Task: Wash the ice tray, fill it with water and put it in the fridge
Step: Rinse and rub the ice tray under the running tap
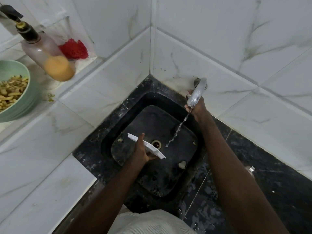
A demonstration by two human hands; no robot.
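A white ice tray [152, 148] is seen edge-on, tilted over the black sink [108, 142]. My left hand [141, 152] grips it around the middle, just left of the drain [156, 143]. My right hand [196, 106] is up at the chrome tap [197, 92] on the tiled wall, fingers wrapped behind its spout. A thin stream of water [177, 130] falls from the tap into the basin, to the right of the tray and apart from it.
A pump bottle [45, 53] with orange liquid and a red scrubber [74, 49] stand on the tiled ledge at upper left. A green bowl [25, 92] of food scraps sits at the left edge. Wet black counter [270, 174] surrounds the sink; bits of residue lie in the basin.
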